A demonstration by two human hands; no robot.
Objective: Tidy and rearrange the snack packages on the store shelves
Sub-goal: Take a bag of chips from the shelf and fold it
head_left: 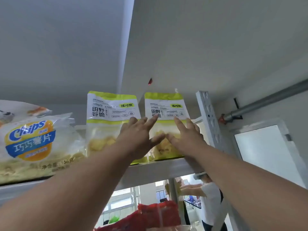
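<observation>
Top shelf [160, 165]: chips bag [33, 140] left of two green pouches [111, 110].

A shop: stocked metal shelf [160, 169] displaying upright snack bags [113, 112], chips pack [33, 140].

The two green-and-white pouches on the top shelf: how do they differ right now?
The left pouch stands beside the Chips bag; the right pouch stands next to the shelf upright. Both open hands are spread on the right pouch's front, while the left hand only overlaps the left pouch's lower corner and the right hand is clear of it. Both stand upright and share the same label design.
</observation>
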